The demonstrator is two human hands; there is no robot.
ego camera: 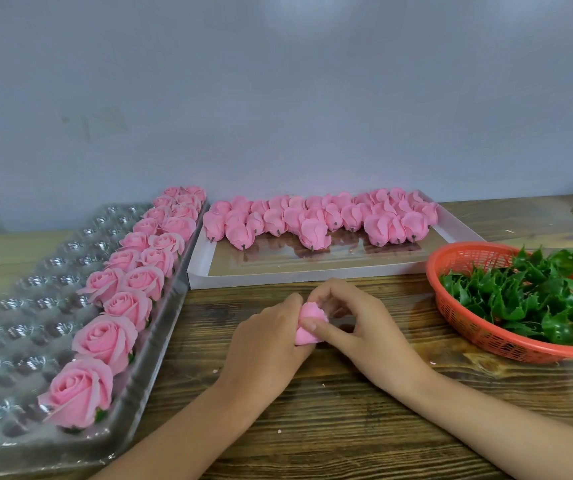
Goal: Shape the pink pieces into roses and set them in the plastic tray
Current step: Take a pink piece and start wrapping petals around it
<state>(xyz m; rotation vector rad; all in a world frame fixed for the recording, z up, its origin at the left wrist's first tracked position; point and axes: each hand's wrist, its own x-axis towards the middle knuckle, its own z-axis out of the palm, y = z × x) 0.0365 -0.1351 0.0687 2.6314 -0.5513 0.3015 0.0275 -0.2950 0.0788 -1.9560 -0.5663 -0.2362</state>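
At the lower centre of the frame, the left hand (271, 337) curls round a soft pink flower piece (307, 315) from the left side. The right hand (357, 323) meets it from the right, with its thumb laid across the front and its fingers arched over the top. Both hands grip this one piece over the brown wooden tabletop (312, 427); whether it touches the wood cannot be told.

Just beyond the hands, at mid-frame, lies a shallow white rectangular box (312, 276). Closed pink buds with short dark stems (312, 220) are crowded along its far side.

Along the left of the frame runs a clear plastic tray with rows of round wells (18, 306). Finished open pink roses (105, 337) fill its two right-hand columns, from the near end to the far end. The wells further left hold nothing.

At the right edge sits a round orange-red plastic mesh basket (485, 339), heaped with glossy green pointed leaf pieces (527, 296). A plain grey wall (278, 98) fills the upper half.
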